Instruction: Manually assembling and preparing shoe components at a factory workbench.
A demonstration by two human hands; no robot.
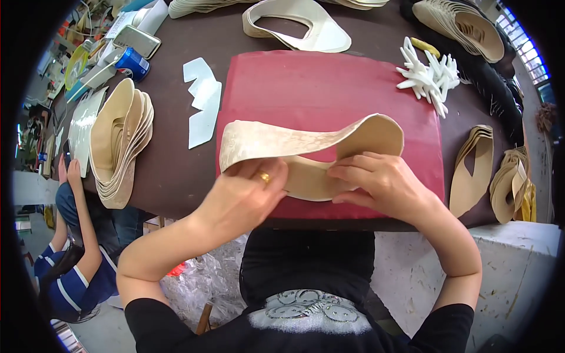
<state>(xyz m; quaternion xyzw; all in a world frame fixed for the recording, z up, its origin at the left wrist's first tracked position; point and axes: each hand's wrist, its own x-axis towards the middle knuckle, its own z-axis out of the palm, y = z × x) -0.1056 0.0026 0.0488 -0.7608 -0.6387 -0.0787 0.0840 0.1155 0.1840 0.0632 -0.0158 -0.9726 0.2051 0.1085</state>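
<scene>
A beige patterned shoe upper, bent into a loop with a plain tan inner side, stands over the red mat in front of me. My left hand, a gold ring on one finger, is closed on its near left part, with the fingertips tucked under the edge and partly hidden. At the near right, my right hand pinches the lower band between thumb and fingers. Against the mat's far right corner lies a heap of white finger-shaped pieces, with a small yellow piece beside it.
Stacks of beige uppers stand at the left, far right and right. Another upper lies behind the mat. White cut sheets, a blue can and a phone are left. A seated person is at far left.
</scene>
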